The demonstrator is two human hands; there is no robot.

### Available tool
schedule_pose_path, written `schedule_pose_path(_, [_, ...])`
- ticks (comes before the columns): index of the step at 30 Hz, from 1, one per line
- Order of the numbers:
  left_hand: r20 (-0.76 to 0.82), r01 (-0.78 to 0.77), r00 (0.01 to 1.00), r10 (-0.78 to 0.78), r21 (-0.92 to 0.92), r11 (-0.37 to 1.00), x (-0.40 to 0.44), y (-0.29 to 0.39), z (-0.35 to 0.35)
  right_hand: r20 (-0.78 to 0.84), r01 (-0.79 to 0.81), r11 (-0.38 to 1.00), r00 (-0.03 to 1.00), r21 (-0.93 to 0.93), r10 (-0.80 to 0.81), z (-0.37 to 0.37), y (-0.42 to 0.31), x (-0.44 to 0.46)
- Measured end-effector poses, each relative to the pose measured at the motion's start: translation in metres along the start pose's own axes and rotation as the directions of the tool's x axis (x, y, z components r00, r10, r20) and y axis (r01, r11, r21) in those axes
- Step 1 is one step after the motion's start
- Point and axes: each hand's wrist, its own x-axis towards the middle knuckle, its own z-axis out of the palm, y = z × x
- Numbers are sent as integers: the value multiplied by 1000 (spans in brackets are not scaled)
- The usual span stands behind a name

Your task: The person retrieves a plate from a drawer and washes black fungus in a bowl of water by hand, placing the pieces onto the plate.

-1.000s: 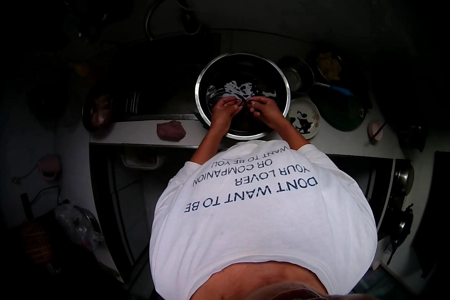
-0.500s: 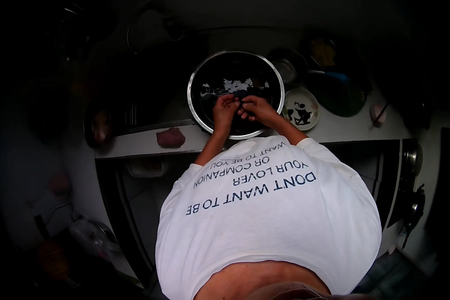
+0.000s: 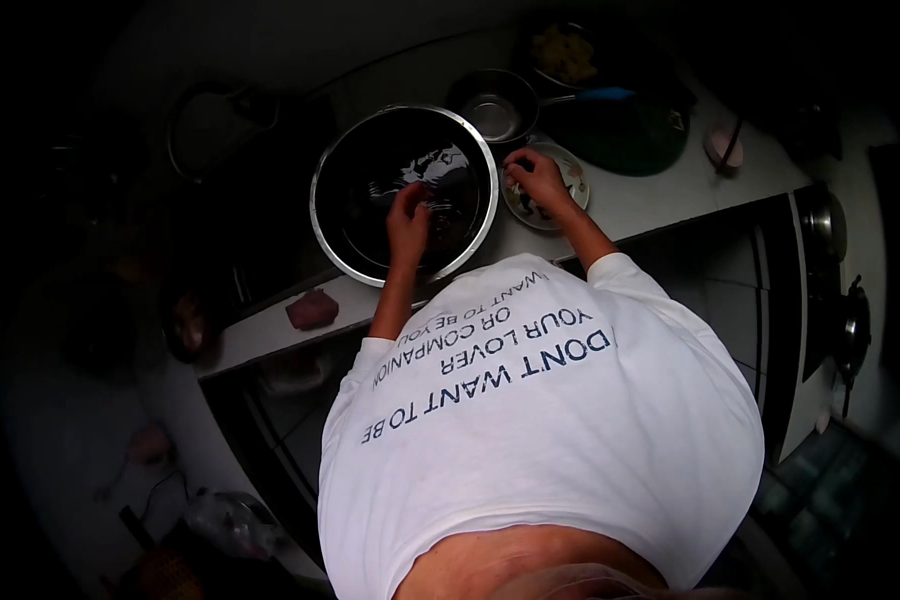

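Observation:
A wide metal basin (image 3: pixel 322 237) stands on the counter, its inside dark with shiny reflections on the liquid. Over its right half hangs my left hand (image 3: pixel 408 222), fingers curled together; anything inside them is hidden. My right hand (image 3: pixel 538 185) is above a small pale plate (image 3: pixel 577 193) beside the basin. Its fingertips are pinched at the plate's left side, and I cannot make out what is between them. Dark patches show on the plate, partly covered by the hand.
A small pan (image 3: pixel 492 112) with a blue handle stands behind the plate. Yellow pieces (image 3: pixel 563 52) lie in a dish at the back. A dark green board (image 3: pixel 630 140), a pinkish-red lump (image 3: pixel 312 310) and a pink cup (image 3: pixel 724 150) are on the counter (image 3: pixel 660 195).
My right hand has moved away from my left, out of the basin and over the plate. My left hand stays above the basin. The whole view has turned and shifted.

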Motion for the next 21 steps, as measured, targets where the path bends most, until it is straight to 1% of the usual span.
schedule_pose_path(1, [-21, 16, 1000, -12, 175, 984, 4, -16, -6, -40, 79, 980, 995, -182, -87, -19, 17, 6])
schedule_pose_path(2, [-50, 1, 999, 17, 341, 940, 6, -32, -10, -14, 44, 961, 999, -272, -50, -37, 31, 9])
schedule_pose_path(3, [-33, -36, 998, 58, 458, 888, 6, -39, -11, 6, 12, 932, 1000, -362, -10, -55, 44, 12])
schedule_pose_path(4, [-10, -72, 996, 94, 565, 822, 5, -42, -10, 21, -19, 893, 999, -450, 32, -63, 42, 11])
schedule_pose_path(5, [18, -105, 992, 124, 662, 742, 5, -46, -6, -14, -113, 927, 993, -359, 116, -69, 41, 10])
schedule_pose_path(7, [51, -117, 992, 118, 746, 656, 4, -49, 3, -55, -297, 940, 955, -165, 292, -83, 35, 5])
schedule_pose_path(8, [66, -120, 992, 111, 784, 610, 3, -48, 9, -36, -299, 946, 954, -124, 297, -92, 42, 10])
schedule_pose_path(11, [90, 7, 983, -162, 856, 517, 5, -30, 28, -39, -250, 968, 967, 18, 250, -103, 39, 16])
schedule_pose_path(14, [137, -97, 989, -49, 873, 478, 6, -68, 30, -5, -248, 964, 969, -98, 249, -109, 38, 25])
schedule_pose_path(17, [80, 66, 960, -269, 866, 496, 11, -87, 27, 25, -201, 977, 979, -70, 203, -100, 24, 31])
schedule_pose_path(18, [117, -19, 981, -155, 853, 521, 6, -87, 23, 54, -180, 981, 981, -71, 184, -93, 16, 32])
schedule_pose_path(21, [41, 95, 986, -163, 662, 743, 1, -73, 13, 189, -12, 1000, 982, 24, 7, -60, 1, 39])
